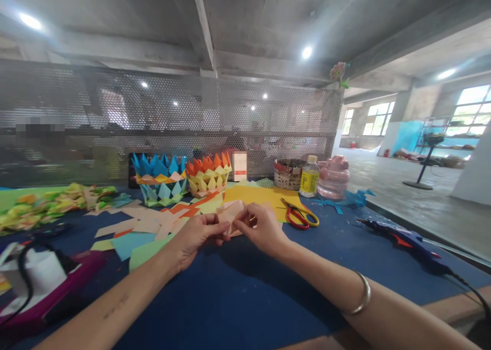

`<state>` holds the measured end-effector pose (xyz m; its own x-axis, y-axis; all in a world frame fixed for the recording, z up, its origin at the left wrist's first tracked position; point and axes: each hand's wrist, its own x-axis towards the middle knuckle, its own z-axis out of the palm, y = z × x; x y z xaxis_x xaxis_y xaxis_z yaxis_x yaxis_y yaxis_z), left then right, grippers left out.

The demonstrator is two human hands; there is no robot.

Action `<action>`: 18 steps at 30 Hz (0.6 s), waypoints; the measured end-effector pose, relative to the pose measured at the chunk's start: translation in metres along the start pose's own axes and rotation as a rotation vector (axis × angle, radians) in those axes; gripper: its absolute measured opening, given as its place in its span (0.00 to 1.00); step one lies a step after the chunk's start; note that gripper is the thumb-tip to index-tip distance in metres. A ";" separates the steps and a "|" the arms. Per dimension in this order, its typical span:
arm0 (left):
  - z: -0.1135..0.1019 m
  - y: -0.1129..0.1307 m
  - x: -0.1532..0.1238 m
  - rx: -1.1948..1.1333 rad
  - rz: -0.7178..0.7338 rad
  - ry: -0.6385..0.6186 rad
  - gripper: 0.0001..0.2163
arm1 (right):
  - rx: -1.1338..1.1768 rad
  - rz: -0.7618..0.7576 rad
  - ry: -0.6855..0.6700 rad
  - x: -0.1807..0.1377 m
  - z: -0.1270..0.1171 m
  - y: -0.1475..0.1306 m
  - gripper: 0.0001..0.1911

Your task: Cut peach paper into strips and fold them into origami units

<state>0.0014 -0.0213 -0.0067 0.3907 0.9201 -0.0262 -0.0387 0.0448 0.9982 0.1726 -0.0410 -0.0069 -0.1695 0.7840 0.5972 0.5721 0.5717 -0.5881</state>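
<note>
Between both hands is a pale peach piece of folded paper [229, 212], held just above the blue table [245, 299]. My left hand [197, 237] pinches its left side between thumb and fingers. From the right, my right hand [263, 230] has its fingers curled and closed on the paper's other edge. Behind the hands lies a yellow paper sheet [268, 194]. Scissors [301, 218] with red and yellow handles rest on its right part. Loose coloured paper pieces [141, 225] are spread to the left of my left hand.
Two folded-paper baskets, one blue-topped [160, 181] and one orange-topped [209, 176], stand at the back. A round woven container [288, 175], a yellow-labelled bottle [309, 179] and a pink jug [333, 179] are right of them. A glue gun [406, 242] lies right; a purple power strip [72, 278] left.
</note>
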 end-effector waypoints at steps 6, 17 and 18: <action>0.001 -0.002 0.001 0.017 0.038 -0.036 0.11 | 0.002 0.024 0.014 0.000 0.000 0.001 0.03; 0.003 -0.003 0.002 0.098 0.092 -0.023 0.13 | 0.051 0.111 0.022 0.001 0.000 -0.005 0.03; 0.003 -0.004 0.002 0.079 0.081 -0.008 0.12 | 0.062 0.113 0.026 0.001 0.000 -0.005 0.04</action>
<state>0.0050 -0.0206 -0.0104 0.3962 0.9165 0.0550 0.0019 -0.0607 0.9982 0.1694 -0.0433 -0.0032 -0.0856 0.8380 0.5388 0.5355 0.4948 -0.6844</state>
